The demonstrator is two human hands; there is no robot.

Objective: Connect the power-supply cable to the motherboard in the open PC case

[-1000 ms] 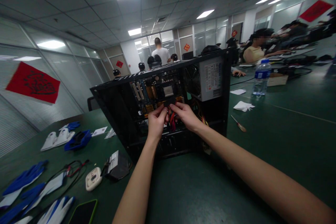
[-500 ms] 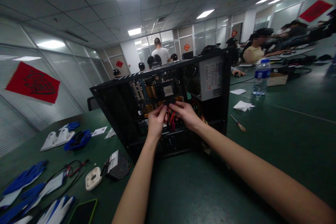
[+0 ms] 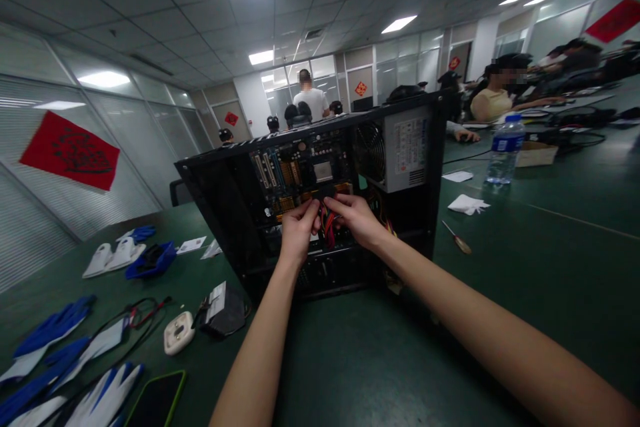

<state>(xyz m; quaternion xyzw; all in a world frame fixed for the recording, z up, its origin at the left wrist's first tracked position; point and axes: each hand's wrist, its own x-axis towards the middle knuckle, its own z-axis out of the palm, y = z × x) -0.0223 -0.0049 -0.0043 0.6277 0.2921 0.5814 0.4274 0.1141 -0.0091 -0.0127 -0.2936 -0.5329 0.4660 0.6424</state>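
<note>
An open black computer case stands on the green table, its motherboard and power supply facing me. Both my arms reach into it. My left hand and my right hand meet just below the board, fingers pinched together on a small black connector at the end of a bundle of red, yellow and black wires. The fingertips hide most of the connector.
A screwdriver, crumpled paper and a water bottle lie to the right. At the left are blue-white gloves, a black cable, a white round part, a black drive and a phone. Several people sit behind.
My hands have stayed pinched on the connector in the case. The view has shifted slightly, moving the case a little right and up in frame.
</note>
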